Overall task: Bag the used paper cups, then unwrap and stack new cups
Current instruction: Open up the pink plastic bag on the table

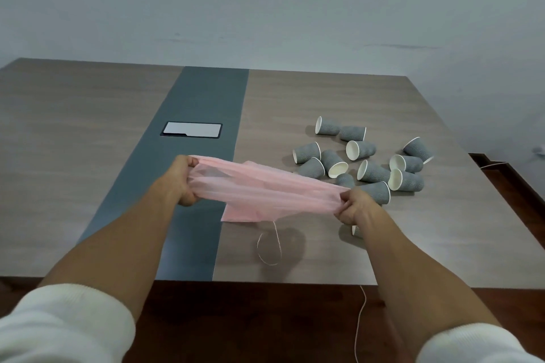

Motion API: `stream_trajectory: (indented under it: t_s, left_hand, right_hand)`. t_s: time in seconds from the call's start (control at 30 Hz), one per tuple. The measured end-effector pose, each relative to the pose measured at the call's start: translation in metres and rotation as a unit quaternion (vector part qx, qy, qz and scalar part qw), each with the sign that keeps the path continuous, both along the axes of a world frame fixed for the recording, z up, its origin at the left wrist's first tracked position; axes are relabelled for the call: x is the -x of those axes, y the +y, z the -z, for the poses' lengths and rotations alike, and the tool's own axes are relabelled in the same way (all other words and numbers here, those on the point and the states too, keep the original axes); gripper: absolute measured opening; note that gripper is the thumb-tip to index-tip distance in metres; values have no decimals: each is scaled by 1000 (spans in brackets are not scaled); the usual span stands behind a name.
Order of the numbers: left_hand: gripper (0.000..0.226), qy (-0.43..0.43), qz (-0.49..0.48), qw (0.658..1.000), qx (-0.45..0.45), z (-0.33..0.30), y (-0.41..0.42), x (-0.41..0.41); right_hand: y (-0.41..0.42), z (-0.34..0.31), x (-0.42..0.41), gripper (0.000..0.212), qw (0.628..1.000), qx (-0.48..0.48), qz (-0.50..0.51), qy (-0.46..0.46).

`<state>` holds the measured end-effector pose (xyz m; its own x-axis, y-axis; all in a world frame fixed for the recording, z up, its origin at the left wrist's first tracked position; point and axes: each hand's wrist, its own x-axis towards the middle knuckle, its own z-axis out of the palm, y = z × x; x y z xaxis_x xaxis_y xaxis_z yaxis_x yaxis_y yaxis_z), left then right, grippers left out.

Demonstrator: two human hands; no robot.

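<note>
Head view shows you mid-way through opening the pink bag (265, 188): your left hand (184, 181) is clenched on one bunched end and your right hand (352, 205) is clenched on the other, with the film stretched taut between them just above the table (88, 141). To do this step well, I'd judge you should stop pulling lengthwise and instead find the two layers of the mouth, rub them apart and spread the opening wide, because thin film like this will cling to itself and could tear if strained. The bag is pale, translucent and creased, with a loose flap hanging down onto the wood near the dark centre strip (203, 115). The used paper cups (362, 159) lie scattered on their sides just beyond and beside your right hand (grey wavy outsides, white insides), one partly hidden under your wrist, so none is bagged yet. A loop of string (269, 247) rests on the table near the front edge; keep it clear of the bag
</note>
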<state>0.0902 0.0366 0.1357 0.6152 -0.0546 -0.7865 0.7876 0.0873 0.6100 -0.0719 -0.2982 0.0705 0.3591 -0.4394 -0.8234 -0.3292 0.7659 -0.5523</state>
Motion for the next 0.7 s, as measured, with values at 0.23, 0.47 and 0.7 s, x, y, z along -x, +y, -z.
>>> stream_trajectory:
  t_s: [0.23, 0.47, 0.7]
  left_hand:
    - [12, 18, -20, 1000, 3, 0, 21, -13]
    - [33, 25, 39, 999, 18, 10, 34, -16]
    - [113, -237, 229, 938, -109, -8, -45, -9]
  right_hand:
    - [13, -23, 9, 37, 975, -47, -164, -140]
    - [5, -41, 2, 22, 941, -81, -72, -320]
    - [12, -38, -18, 21, 931, -108, -50, -344]
